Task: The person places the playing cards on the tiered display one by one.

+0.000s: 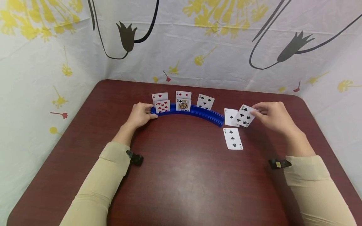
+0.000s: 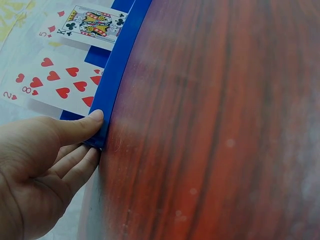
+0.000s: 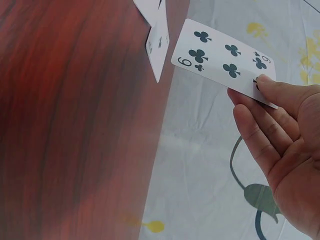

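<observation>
A curved blue card holder (image 1: 205, 115) stands on the table, and my left hand (image 1: 140, 115) grips its left end, thumb in front and fingers behind. In its slots stand the two of hearts (image 1: 160, 95) behind the eight of hearts (image 1: 162, 106), the five of diamonds (image 1: 183, 94) behind the king of clubs (image 1: 183, 104), and a black five (image 1: 205, 101). My right hand (image 1: 272, 115) pinches the six of clubs (image 1: 244, 116) by its edge between thumb and fingers. That card is raised, partly covering the ace of clubs (image 1: 231, 117). Nearer me lies the three of clubs (image 1: 233, 138).
The dark red wooden table (image 1: 181, 175) has rounded far corners. White cloth (image 1: 169, 66) with yellow flowers and dark tulip shapes hangs behind and at both sides. A black strap camera (image 1: 135, 158) sits on my left wrist, another device (image 1: 279, 164) on my right.
</observation>
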`<state>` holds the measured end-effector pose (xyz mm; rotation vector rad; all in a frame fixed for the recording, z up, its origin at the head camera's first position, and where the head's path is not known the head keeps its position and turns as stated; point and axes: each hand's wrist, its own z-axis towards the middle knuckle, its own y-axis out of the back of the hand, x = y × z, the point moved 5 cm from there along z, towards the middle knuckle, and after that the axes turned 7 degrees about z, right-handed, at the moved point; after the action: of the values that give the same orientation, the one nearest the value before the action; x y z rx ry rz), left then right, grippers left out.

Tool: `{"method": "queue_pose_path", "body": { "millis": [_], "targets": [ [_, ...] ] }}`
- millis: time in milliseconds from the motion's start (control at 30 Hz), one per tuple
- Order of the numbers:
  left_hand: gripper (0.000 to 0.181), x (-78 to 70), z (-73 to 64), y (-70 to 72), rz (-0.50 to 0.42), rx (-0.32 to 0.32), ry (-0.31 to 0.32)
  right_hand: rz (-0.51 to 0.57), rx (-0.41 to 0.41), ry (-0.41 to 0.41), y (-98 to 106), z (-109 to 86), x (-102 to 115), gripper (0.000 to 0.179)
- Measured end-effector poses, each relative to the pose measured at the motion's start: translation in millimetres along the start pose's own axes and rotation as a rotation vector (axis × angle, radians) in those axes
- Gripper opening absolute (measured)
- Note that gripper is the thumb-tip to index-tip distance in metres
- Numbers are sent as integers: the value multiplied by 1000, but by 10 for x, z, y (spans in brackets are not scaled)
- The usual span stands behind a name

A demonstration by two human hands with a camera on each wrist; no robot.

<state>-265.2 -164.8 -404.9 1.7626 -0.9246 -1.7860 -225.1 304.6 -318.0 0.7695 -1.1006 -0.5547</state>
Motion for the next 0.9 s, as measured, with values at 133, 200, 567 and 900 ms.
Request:
{"method": "queue_pose_path", "body": {
  "millis": [133,200,567,900],
  "targets": [
    [49,1,-2,1,1,0,2,-7,-15,28,-14,43,82,12],
    [49,2,-4,0,-1,1,2,-9,-19,42,-25,59,120,12],
    [48,-24,-18,11,-2,-1,6,26,-35,78,-83,132,234,12],
    [48,-13,-4,-2,1,7,10,46,-30,131,-166,209,345,11]
  ]
}}
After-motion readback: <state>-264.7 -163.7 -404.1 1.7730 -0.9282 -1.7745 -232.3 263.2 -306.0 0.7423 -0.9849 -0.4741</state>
